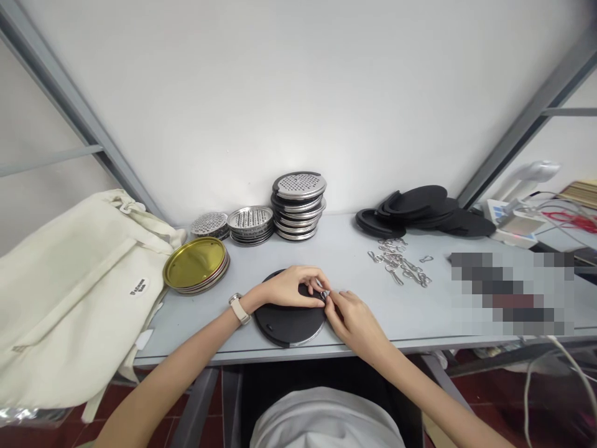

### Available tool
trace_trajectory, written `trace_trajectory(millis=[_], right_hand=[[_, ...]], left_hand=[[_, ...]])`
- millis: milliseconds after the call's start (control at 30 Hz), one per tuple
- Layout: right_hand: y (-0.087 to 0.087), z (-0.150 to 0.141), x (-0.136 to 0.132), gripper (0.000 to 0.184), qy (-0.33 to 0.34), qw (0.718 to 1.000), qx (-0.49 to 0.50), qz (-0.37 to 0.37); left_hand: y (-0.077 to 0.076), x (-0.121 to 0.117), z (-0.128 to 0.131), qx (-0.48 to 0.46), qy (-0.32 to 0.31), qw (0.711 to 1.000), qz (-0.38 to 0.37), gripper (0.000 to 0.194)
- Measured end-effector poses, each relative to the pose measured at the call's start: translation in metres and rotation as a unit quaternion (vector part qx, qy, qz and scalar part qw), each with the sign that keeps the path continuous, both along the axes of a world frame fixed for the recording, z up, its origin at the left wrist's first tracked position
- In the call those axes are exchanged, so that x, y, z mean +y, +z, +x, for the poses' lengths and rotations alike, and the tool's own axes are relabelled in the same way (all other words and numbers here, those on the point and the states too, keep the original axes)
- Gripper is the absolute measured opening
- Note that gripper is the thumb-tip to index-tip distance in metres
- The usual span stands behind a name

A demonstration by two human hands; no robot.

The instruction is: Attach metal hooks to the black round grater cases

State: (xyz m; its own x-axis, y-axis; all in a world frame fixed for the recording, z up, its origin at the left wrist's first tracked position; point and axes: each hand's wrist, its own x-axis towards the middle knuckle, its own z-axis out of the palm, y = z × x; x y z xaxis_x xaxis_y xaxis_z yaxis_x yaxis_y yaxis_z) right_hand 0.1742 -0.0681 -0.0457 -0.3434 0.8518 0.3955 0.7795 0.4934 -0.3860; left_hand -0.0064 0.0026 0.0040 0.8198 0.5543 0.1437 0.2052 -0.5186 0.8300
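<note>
A round black disc (291, 326) with a silvery edge showing at its lower right lies flat near the front of the table. Over its upper part arches my left hand (296, 287), thumb and fingers pinched at the disc's right edge. My right hand (357, 318) comes in from the right, with thumb and forefinger pressed together at the same spot. Between the fingertips of both hands shows a small metal clip (323, 295), mostly hidden by them. Whether it is hooked to the disc I cannot tell. Loose metal snap clips (394, 258) are scattered farther right.
Behind the disc stand stacked grater plates (250, 219) and a taller stack of black-edged grater discs (299, 186). Gold lids (196, 261) are piled at left beside a cream bag (88, 280). Black discs (415, 208) are heaped at the back right, near a white device (513, 227).
</note>
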Motion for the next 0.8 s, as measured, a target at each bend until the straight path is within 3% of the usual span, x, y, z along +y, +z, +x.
trace_trajectory(millis=[800], right_hand=[[-0.0036, -0.0004, 0.0007, 0.023, -0.012, 1.000, -0.007, -0.002]], left_hand=[[-0.0021, 0.0004, -0.0009, -0.012, -0.003, 1.000, 0.001, 0.028]])
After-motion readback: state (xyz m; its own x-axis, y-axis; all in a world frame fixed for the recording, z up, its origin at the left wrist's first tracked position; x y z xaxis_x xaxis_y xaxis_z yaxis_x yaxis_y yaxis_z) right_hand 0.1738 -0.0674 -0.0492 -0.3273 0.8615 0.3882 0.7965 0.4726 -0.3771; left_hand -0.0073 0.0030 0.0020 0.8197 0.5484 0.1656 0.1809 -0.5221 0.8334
